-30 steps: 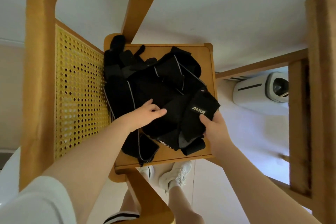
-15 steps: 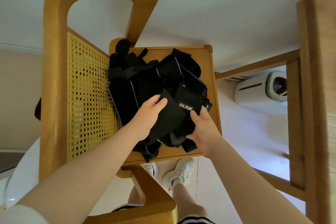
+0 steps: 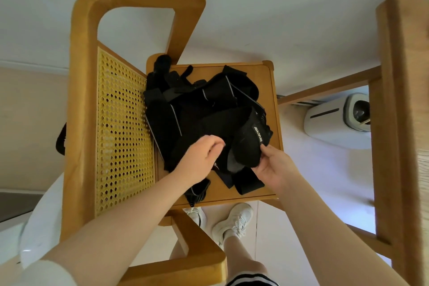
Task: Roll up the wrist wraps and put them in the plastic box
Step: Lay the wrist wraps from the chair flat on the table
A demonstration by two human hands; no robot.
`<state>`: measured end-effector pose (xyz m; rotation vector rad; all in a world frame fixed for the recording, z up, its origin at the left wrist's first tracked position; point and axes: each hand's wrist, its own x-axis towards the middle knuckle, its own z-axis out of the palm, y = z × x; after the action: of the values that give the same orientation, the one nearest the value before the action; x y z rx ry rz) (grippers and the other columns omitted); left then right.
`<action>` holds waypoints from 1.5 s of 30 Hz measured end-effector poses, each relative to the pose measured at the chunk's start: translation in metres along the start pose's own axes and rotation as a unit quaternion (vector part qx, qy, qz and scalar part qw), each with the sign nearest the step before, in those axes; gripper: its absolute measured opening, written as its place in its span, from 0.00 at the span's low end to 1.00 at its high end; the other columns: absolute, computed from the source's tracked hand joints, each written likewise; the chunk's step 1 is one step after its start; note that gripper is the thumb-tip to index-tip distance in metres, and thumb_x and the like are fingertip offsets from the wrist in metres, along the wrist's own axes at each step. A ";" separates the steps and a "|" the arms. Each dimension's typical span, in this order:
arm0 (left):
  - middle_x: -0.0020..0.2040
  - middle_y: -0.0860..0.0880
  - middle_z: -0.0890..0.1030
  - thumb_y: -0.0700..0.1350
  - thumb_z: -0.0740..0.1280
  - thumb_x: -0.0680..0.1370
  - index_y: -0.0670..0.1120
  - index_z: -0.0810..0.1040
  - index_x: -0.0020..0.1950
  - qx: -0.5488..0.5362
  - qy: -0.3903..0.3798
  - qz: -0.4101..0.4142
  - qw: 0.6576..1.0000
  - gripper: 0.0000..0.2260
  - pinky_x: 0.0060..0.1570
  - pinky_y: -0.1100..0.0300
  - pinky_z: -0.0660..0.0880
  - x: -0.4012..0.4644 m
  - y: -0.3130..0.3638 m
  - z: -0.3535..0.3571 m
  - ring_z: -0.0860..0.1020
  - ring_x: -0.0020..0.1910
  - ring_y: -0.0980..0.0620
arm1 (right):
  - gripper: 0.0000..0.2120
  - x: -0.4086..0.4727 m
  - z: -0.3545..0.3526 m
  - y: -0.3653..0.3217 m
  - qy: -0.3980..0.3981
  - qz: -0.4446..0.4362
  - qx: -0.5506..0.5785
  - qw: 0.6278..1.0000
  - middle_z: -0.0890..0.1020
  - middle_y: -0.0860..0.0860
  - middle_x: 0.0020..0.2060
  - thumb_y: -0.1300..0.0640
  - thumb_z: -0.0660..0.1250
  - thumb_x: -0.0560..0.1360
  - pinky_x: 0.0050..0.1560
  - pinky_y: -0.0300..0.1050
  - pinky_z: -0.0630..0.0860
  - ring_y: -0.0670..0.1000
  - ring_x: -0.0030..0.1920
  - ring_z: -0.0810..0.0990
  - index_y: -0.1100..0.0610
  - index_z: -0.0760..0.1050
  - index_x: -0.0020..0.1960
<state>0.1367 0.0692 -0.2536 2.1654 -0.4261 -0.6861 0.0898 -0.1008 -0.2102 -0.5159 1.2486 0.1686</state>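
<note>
A tangled pile of black wrist wraps (image 3: pixel 199 109) covers the wooden seat of a chair (image 3: pixel 264 72). My right hand (image 3: pixel 272 168) grips one wrap with a white logo label (image 3: pixel 247 141), which curves up from the pile's near right side. My left hand (image 3: pixel 200 160) has its fingers curled on the black fabric just left of that wrap. No plastic box is in view.
The chair has a yellow cane back (image 3: pixel 123 132) on the left and thick wooden arms. A white appliance (image 3: pixel 336 118) sits on the floor to the right, behind a wooden frame (image 3: pixel 404 123). My white shoes (image 3: pixel 234 220) stand below the seat's near edge.
My right hand has turned the labelled wrap upward and curled it, so the logo now runs vertically. My left hand has slid down and right, closing its fingers on the fabric.
</note>
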 end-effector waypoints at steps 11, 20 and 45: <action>0.59 0.50 0.76 0.52 0.60 0.80 0.47 0.73 0.65 -0.014 -0.108 -0.119 0.987 0.16 0.55 0.60 0.71 0.020 0.008 0.010 0.74 0.60 0.51 | 0.09 -0.004 0.002 0.000 -0.002 -0.026 0.017 1.000 0.81 0.59 0.54 0.59 0.58 0.81 0.51 0.48 0.79 0.56 0.55 0.80 0.59 0.71 0.59; 0.45 0.53 0.78 0.48 0.63 0.80 0.48 0.77 0.54 -0.124 -0.004 -0.141 0.982 0.07 0.42 0.70 0.69 0.014 0.019 0.007 0.75 0.45 0.59 | 0.07 0.008 0.018 0.018 0.050 -0.198 -0.439 0.875 0.79 0.49 0.44 0.53 0.66 0.77 0.37 0.36 0.71 0.48 0.47 0.78 0.54 0.74 0.54; 0.41 0.54 0.69 0.42 0.60 0.80 0.49 0.79 0.36 -0.042 0.119 0.138 0.982 0.15 0.43 0.74 0.63 0.004 0.197 -0.140 0.69 0.42 0.66 | 0.14 -0.166 0.017 -0.114 -0.298 -0.385 -0.335 0.807 0.71 0.60 0.29 0.55 0.63 0.51 0.34 0.42 0.66 0.63 0.32 0.69 0.66 0.73 0.31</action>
<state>0.2098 0.0292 -0.0266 2.0263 -0.5456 -0.2832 0.0965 -0.1672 -0.0196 -1.4248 0.2533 0.0630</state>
